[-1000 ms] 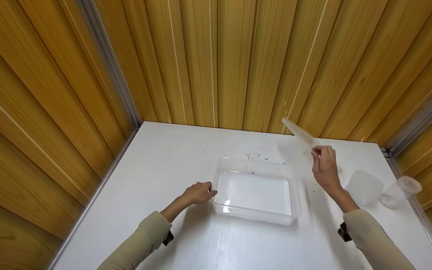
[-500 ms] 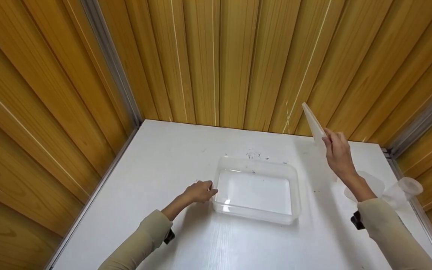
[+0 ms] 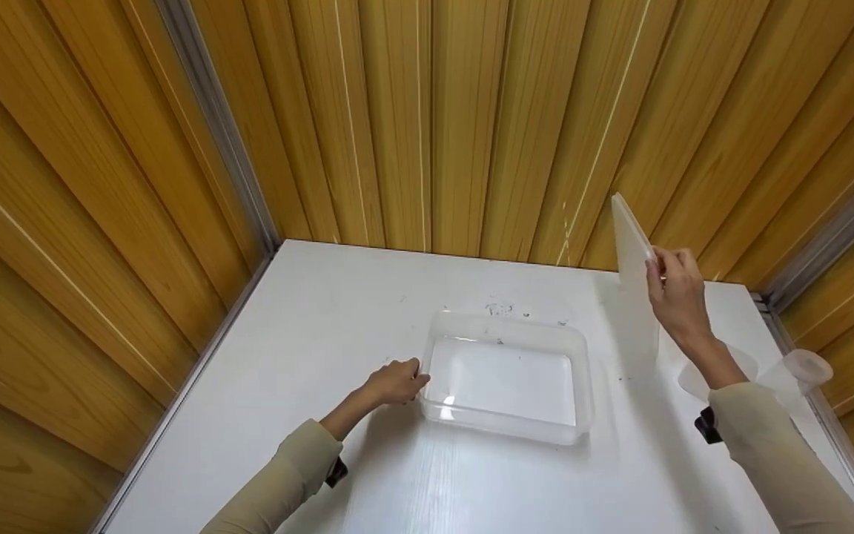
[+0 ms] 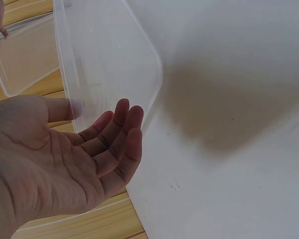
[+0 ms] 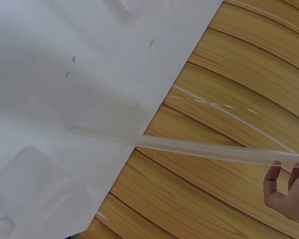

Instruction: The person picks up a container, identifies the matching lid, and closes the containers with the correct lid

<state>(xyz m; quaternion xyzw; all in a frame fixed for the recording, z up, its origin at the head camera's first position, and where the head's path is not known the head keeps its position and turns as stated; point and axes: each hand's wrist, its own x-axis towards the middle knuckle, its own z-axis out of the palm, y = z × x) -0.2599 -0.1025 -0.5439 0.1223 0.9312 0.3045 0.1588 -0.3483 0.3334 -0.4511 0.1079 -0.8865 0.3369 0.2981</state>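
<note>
A clear rectangular plastic container (image 3: 505, 426) stands on the white table, its open top facing up. At its left wall, my left hand (image 3: 396, 380) grips the rim; the left wrist view shows the thumb (image 4: 65, 109) on one side of the container wall (image 4: 109, 55) and the curled fingers on the other. To the right, my right hand (image 3: 680, 295) pinches a flat translucent lid (image 3: 634, 274) by its edge. That lid is raised nearly upright above the table, seen edge-on in the right wrist view, where fingertips (image 5: 275, 164) press its rim.
A rounded translucent container (image 3: 695, 380), partly behind the right forearm, lies at the table's right. Beside it is a clear cup-like container (image 3: 805, 371). Small dark marks (image 3: 500, 308) dot the white table (image 3: 338, 297) behind the box. Wood-patterned walls (image 3: 464, 133) enclose the table.
My right hand has moved right and up with the lid, which has tilted from a slant to nearly upright. The left hand and the container have stayed in place.
</note>
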